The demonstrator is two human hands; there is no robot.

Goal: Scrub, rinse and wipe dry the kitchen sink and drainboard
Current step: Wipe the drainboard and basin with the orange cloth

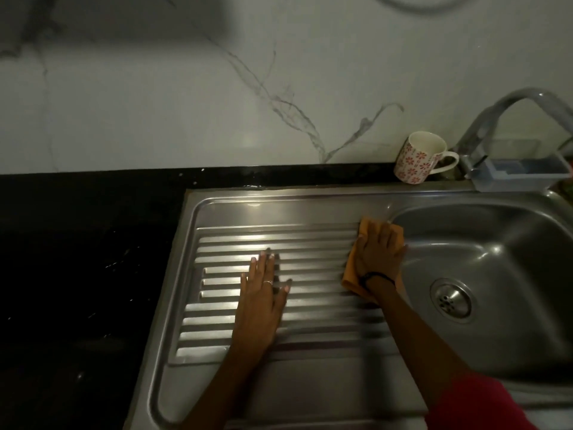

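A stainless steel sink unit fills the lower right of the head view. Its ribbed drainboard lies to the left of the basin, which has a round drain strainer. My right hand presses flat on an orange cloth at the drainboard's right end, right beside the basin's rim. My left hand rests palm down on the ribs, fingers spread, holding nothing. A ring is on one finger.
A white mug with red flowers stands behind the sink at the wall. Next to it rise the faucet and a clear plastic holder. Black countertop spreads to the left. The marble-look wall is close behind.
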